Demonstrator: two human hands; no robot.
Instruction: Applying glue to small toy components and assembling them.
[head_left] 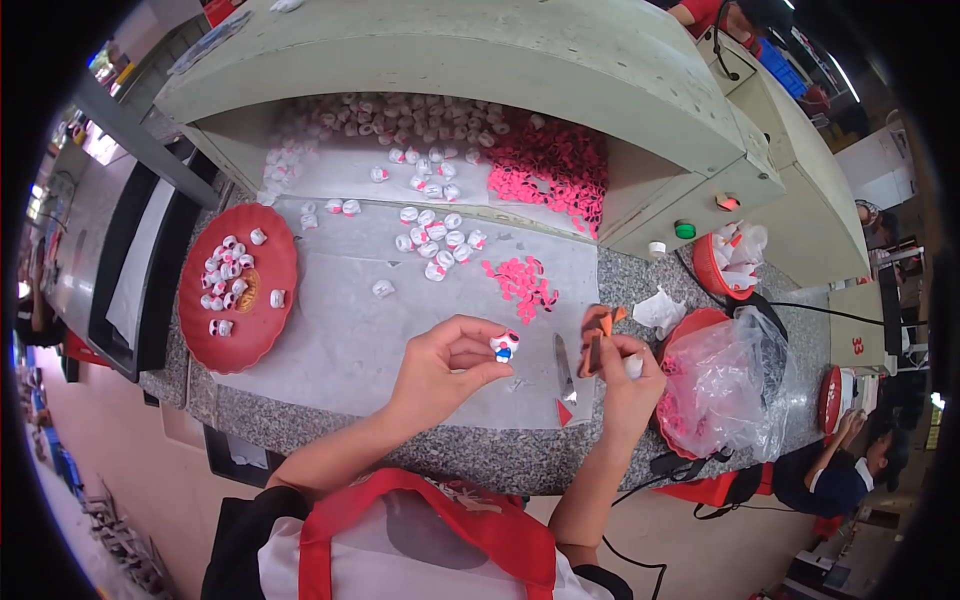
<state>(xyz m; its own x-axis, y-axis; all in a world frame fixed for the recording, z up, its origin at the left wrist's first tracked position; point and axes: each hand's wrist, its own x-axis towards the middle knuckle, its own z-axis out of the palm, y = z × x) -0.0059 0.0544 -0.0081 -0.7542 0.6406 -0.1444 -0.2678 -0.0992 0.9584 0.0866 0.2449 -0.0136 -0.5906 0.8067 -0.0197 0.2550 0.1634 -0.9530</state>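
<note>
My left hand [437, 368] pinches a small toy figurine [503, 349] between thumb and fingers. It has a white head with dark pink on it and a blue body. Beside it on the right, my right hand [628, 397] is closed on a crumpled orange-and-brown scrap [598, 328]. Something small and white [634, 366] shows at its fingers; I cannot tell what it is. A slim metal blade [564, 362] lies on the white paper between my hands. Beyond them sit a cluster of white toy heads [435, 236] and a heap of small pink pieces [524, 284].
A red scalloped plate [208, 345] with several toy heads stands at the left. Many more heads and pink pieces [548, 165] lie under the grey-green cabinet [450, 60]. At the right are a plastic bag [735, 375], a red cup [708, 272] and a cable. A co-worker [838, 490] sits farther right.
</note>
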